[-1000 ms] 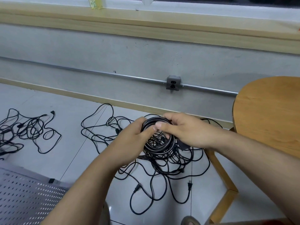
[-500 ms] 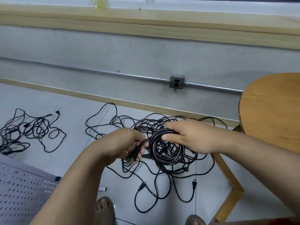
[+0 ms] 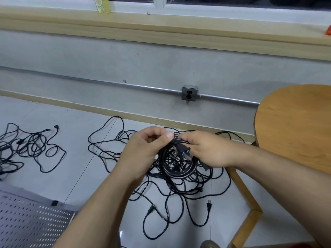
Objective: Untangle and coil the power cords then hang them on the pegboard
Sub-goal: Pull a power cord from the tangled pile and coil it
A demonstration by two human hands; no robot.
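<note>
Power cord coil (image 3: 177, 173) is gripped by the right hand (image 3: 211, 153); its plug (image 3: 181, 151) tail, pinched by the left hand (image 3: 143, 151), is now raised across the coil, probably for tying off.

Bare left forearm (image 3: 100, 203), bare right forearm (image 3: 279, 169), short-nailed left thumb (image 3: 168, 136)

Both bare forearms reach into the middle of the frame, the left rising from the bottom edge, the right slanting in from the lower right. The left hand (image 3: 143, 153) has its fingers curled, with its thumb pinching the top of the coiled cord (image 3: 177, 173). Just right of it, the right hand (image 3: 211, 151) grips the same coil, knuckles up.
</note>
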